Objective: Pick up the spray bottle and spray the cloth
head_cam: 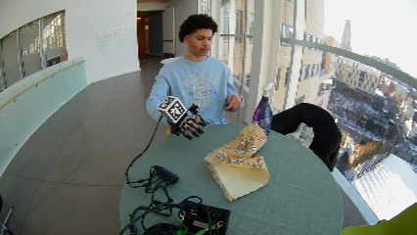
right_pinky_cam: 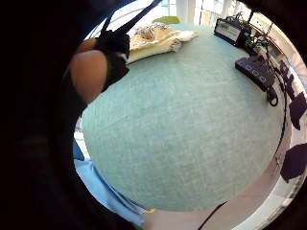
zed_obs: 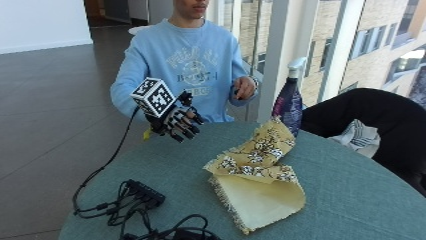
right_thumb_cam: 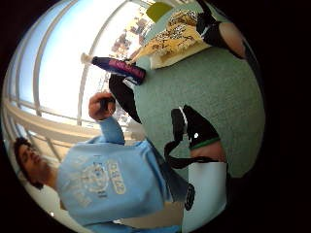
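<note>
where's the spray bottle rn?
Outside view: the spray bottle stands upright at the table's far edge, just behind the cloth's raised end, on the person's left. The gloved hand hovers apart from it.

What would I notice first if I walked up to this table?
Probably the yellow flowered cloth, lying crumpled in the middle of the round green table. Behind it, at the table's far edge, stands a dark purple spray bottle. The person's black-gloved right hand is raised over the table's near side, holding nothing.
</note>
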`<action>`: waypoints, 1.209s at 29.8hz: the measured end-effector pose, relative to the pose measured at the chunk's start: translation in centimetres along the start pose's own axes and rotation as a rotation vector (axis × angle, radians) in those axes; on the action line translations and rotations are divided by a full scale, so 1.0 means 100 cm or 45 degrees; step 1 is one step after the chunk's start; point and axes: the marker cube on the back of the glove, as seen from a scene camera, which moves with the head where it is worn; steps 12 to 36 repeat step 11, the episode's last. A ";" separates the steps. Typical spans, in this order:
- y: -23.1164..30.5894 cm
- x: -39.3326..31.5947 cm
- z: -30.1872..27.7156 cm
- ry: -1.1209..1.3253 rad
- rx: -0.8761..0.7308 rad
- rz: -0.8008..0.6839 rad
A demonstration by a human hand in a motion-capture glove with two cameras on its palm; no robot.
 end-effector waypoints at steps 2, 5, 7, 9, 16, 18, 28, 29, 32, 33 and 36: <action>0.003 0.003 0.000 0.014 -0.006 0.000; 0.004 0.005 0.000 0.022 -0.014 0.003; 0.004 0.006 0.000 0.022 -0.016 0.003; 0.003 0.006 -0.002 0.020 -0.017 0.001; 0.002 0.006 -0.003 0.019 -0.019 0.000; 0.002 0.006 -0.003 0.019 -0.019 0.000; 0.002 0.006 -0.003 0.019 -0.019 0.000; 0.002 0.006 -0.003 0.019 -0.019 0.000; 0.002 0.006 -0.003 0.019 -0.019 0.000; 0.002 0.006 -0.003 0.019 -0.019 0.000; 0.002 0.006 -0.003 0.019 -0.019 0.000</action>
